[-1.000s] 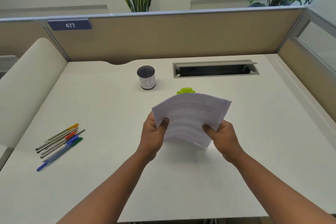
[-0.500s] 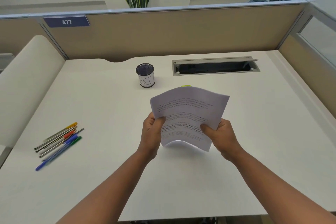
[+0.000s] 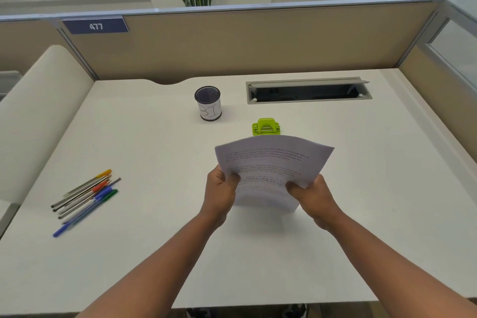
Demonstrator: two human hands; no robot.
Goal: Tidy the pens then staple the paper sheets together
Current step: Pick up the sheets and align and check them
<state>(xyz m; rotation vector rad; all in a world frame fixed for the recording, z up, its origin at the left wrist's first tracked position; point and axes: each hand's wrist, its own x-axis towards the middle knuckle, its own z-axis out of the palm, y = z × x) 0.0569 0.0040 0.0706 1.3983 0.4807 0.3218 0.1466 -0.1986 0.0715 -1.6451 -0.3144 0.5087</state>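
Observation:
A stack of printed paper sheets point(image 3: 271, 162) is held above the middle of the white desk point(image 3: 154, 253), tilted towards me. My left hand point(image 3: 220, 193) grips its lower left edge, thumb on top. My right hand point(image 3: 311, 195) grips the lower right edge the same way. Just beyond the sheets a lime-green stapler point(image 3: 265, 126) sits on the desk. Several pens point(image 3: 86, 197) with coloured caps lie loose in a bunch at the left. A dark mesh pen cup point(image 3: 208, 103) with a white label stands behind, with no pens showing in it.
An open grey cable hatch point(image 3: 308, 90) is set into the desk at the back right. Beige partition walls point(image 3: 258, 41) close the back and right side. A cream padded panel point(image 3: 33, 116) borders the left. Plants stand behind the partition.
The sheets dipped a little lower between the hands, and the green stapler behind them shows fully again. Both hands kept their grip on the stack.

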